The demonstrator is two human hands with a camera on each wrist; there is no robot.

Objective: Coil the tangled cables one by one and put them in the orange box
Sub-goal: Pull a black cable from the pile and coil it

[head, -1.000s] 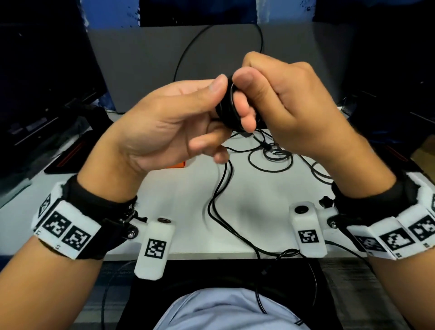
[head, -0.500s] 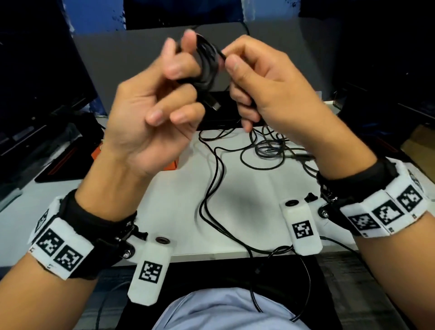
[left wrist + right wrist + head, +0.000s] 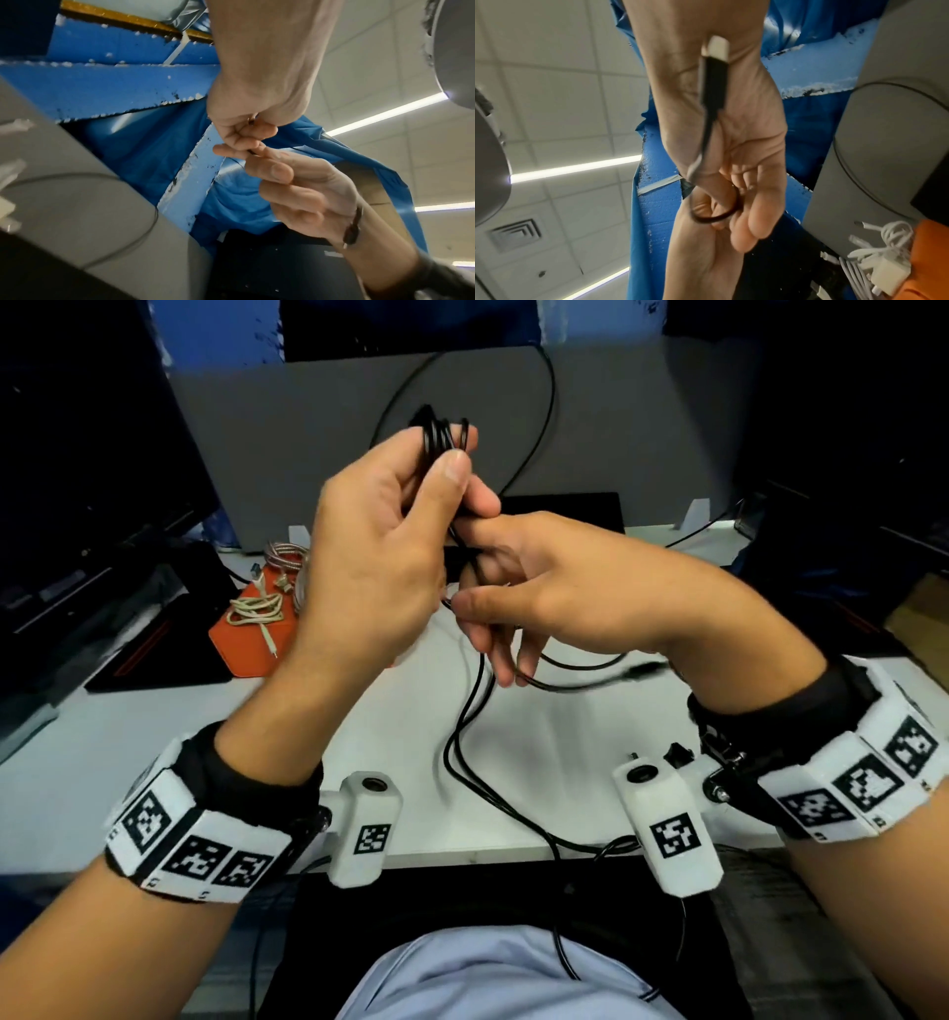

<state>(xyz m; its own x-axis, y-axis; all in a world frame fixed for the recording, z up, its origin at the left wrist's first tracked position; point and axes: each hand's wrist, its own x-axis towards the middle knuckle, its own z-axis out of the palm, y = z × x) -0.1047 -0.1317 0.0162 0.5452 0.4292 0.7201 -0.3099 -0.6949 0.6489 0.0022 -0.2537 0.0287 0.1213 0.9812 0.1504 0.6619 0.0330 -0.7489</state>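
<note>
My left hand [image 3: 447, 469] is raised above the table and grips a coil of black cable [image 3: 442, 434] between thumb and fingers. Just below it my right hand [image 3: 475, 588] pinches the same cable's loose run, seen as a dark sliver between thumb and finger in the left wrist view [image 3: 253, 152]. In the right wrist view the cable's plug end [image 3: 716, 52] lies across the right palm and a loop [image 3: 713, 218] passes round the fingers. The loose cable trails down over the white table [image 3: 462, 742]. The orange box [image 3: 241, 644] lies at the left with beige cables [image 3: 257, 608] in it.
A grey panel [image 3: 308, 428] stands behind the table with a thin black wire [image 3: 544, 403] looping across it. Dark monitors flank both sides. White cables and a charger [image 3: 880, 270] lie by the orange box [image 3: 931, 243]. The black cable runs over the table's front edge [image 3: 513, 852] to my lap.
My right hand has dropped from beside the coil to below my left hand, taking a lower part of the cable. My left hand still holds the coil raised.
</note>
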